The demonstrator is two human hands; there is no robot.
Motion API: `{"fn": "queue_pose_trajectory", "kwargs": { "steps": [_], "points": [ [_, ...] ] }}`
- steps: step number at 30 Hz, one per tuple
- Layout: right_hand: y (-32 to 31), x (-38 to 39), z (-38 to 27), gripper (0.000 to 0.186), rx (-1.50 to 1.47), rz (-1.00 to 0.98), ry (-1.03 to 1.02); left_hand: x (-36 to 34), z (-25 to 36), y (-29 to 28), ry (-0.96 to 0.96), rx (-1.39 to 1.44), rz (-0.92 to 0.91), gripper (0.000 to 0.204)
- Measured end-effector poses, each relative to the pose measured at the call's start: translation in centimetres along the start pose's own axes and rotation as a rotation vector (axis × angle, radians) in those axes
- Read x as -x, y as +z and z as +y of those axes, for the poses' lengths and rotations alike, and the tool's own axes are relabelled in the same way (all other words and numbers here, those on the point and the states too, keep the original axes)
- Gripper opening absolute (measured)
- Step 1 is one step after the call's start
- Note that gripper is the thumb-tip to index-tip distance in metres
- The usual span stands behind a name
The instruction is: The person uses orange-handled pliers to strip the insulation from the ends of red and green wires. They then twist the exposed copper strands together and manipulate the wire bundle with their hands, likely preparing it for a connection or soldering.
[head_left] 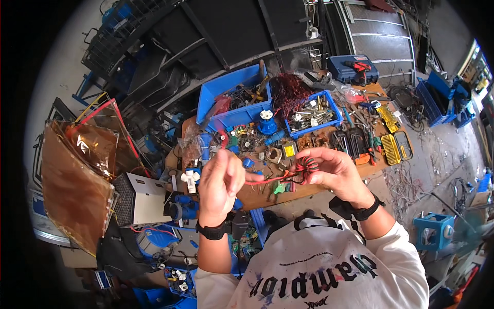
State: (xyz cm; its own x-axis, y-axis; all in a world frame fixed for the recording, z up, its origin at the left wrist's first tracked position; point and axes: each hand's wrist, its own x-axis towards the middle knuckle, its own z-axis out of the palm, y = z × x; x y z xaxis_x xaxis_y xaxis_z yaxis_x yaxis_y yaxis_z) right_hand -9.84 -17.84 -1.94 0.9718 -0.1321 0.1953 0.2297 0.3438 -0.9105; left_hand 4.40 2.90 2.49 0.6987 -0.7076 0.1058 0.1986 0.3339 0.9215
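Observation:
Between the thumb and fingers of my right hand (pixel 334 172) is a small ring-shaped coil (pixel 307 166) wound with red, black and green wire. From it a red wire (pixel 265 181) runs left to my left hand (pixel 222 177), whose fingers are pinched together on it. Dark wire ends also hang below the coil. Both hands are raised over the near part of a cluttered wooden workbench (pixel 252 200). A green plastic piece (pixel 279 188) lies on the bench below the wire.
Behind my hands stand a large blue bin (pixel 234 110) of scrap parts and a blue tray (pixel 314 123) of metal pieces. Pliers and a yellow bit case (pixel 396 148) lie at the right. A red drill (pixel 358 67) rests on a blue toolbox (pixel 342 64). A white box (pixel 141 198) stands left.

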Motion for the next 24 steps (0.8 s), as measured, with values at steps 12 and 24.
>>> {"fn": "queue_pose_trajectory", "kwargs": {
  "steps": [12,24],
  "points": [
    [0.1,-0.9,0.8,0.047,-0.179,0.031,-0.116,-1.4,-4.3,-2.3,-0.193,0.109,0.153,0.027],
    [1.7,-1.0,0.2,0.045,0.04,0.171,-0.069,0.5,-0.7,3.0,0.648,-0.945,0.028,0.03]
  ]
}}
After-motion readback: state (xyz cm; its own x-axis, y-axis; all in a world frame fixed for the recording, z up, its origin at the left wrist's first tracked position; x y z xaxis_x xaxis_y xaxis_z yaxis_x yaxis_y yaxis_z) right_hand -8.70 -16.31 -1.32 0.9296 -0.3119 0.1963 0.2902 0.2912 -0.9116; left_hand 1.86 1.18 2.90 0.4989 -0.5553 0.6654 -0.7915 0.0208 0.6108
